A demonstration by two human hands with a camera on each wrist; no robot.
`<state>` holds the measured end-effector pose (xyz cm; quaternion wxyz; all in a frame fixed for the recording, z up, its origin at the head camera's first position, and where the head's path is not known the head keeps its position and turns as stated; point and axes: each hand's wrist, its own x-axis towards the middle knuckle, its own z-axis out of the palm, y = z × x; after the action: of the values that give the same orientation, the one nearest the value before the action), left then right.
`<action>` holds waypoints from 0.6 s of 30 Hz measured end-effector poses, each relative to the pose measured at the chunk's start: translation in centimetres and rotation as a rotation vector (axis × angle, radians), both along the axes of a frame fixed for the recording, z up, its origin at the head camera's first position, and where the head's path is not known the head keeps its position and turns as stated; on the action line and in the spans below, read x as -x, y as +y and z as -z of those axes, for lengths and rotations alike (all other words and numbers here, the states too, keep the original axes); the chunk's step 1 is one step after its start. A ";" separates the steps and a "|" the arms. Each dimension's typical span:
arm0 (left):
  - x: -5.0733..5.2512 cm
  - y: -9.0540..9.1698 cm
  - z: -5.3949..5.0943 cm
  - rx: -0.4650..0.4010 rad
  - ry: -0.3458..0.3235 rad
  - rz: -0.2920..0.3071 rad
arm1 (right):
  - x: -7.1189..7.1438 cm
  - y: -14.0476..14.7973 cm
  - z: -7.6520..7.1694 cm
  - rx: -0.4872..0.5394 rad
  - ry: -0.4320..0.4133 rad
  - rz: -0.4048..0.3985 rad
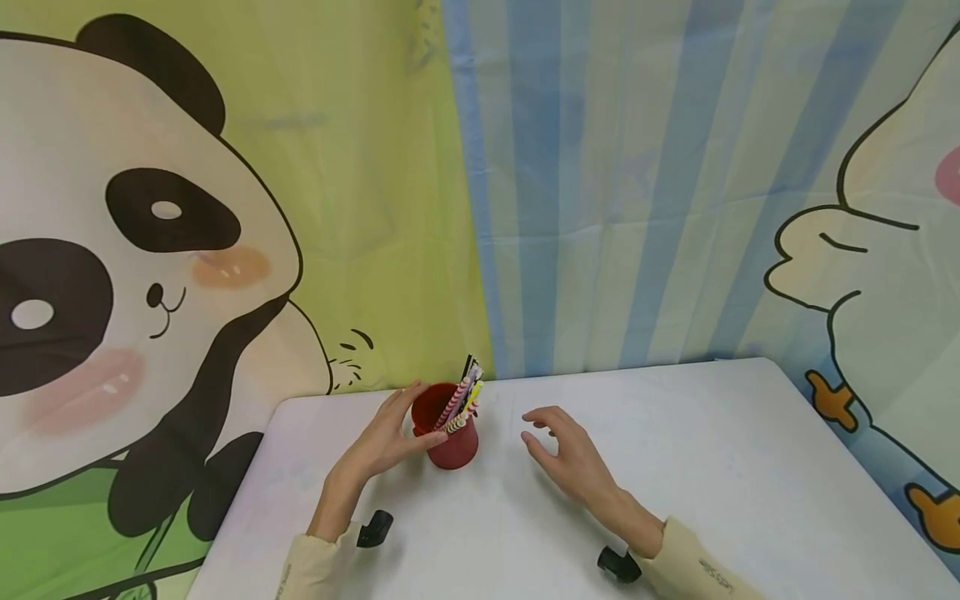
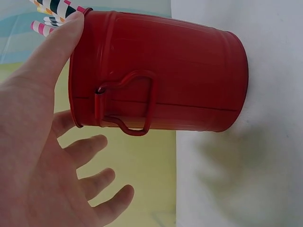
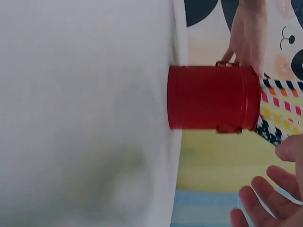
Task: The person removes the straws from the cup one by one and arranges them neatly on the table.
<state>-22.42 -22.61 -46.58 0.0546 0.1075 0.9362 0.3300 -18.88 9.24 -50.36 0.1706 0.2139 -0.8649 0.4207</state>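
Note:
A red metal bucket (image 1: 453,452) with small wire side handles (image 2: 152,106) stands on the white table. Several striped paper straws (image 1: 468,398) lean out of its mouth toward the right. My left hand (image 1: 386,435) holds the bucket at its rim, thumb on the near side and index finger passing behind. The other left fingers (image 2: 94,182) are spread loosely away from the wall of the bucket. To the right of the bucket, apart from it, my right hand (image 1: 572,458) hovers with relaxed, slightly bent fingers and holds nothing.
The white table (image 1: 675,467) spreads out to the right and front. Behind it hang a yellow-green cloth (image 1: 360,208) with a panda picture and a blue striped cloth (image 1: 600,208). A black wrist device (image 1: 375,528) sits at each cuff.

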 end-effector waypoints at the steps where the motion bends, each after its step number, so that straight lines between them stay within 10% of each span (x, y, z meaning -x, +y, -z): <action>1: 0.0 0.0 0.0 0.000 0.000 0.000 | -0.1 -0.4 0.0 0.024 0.002 0.000; 18: 0.1 0.2 0.0 -0.054 -0.037 -0.011 | -0.5 -5.8 -0.7 0.361 -0.152 -0.028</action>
<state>-22.49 -22.44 -46.58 0.0674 0.0976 0.9264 0.3574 -18.42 3.42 -49.61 0.1344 0.1596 -0.7826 0.5865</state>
